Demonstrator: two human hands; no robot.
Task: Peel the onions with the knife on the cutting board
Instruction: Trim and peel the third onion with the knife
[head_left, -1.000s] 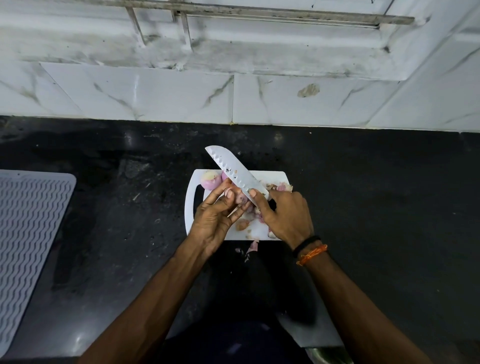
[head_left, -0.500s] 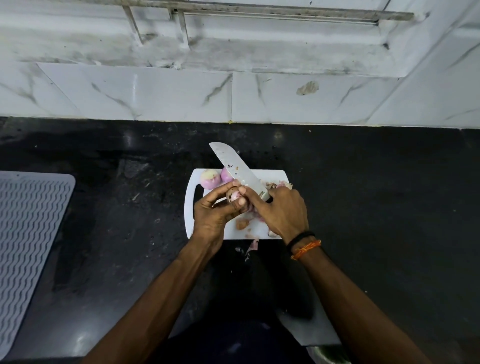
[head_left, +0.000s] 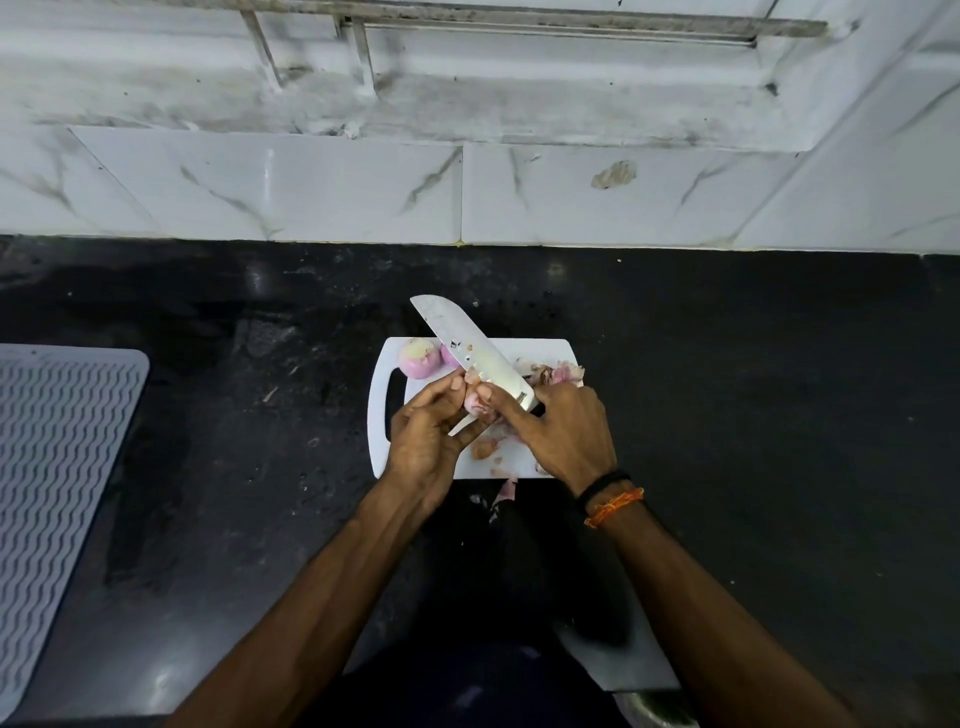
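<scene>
I see a white plastic cutting board (head_left: 540, 353) on a black speckled stone counter (head_left: 727, 389). A pink-purple peeled onion with a pale yellowish top (head_left: 418, 357) sits there, by a silver steel knife blade (head_left: 467, 343). White grey-veined marble tiles (head_left: 311, 187) stand behind. A grey wavy-ribbed mat (head_left: 57, 467) lies beside. Black and orange wristbands (head_left: 610, 496) show.
</scene>
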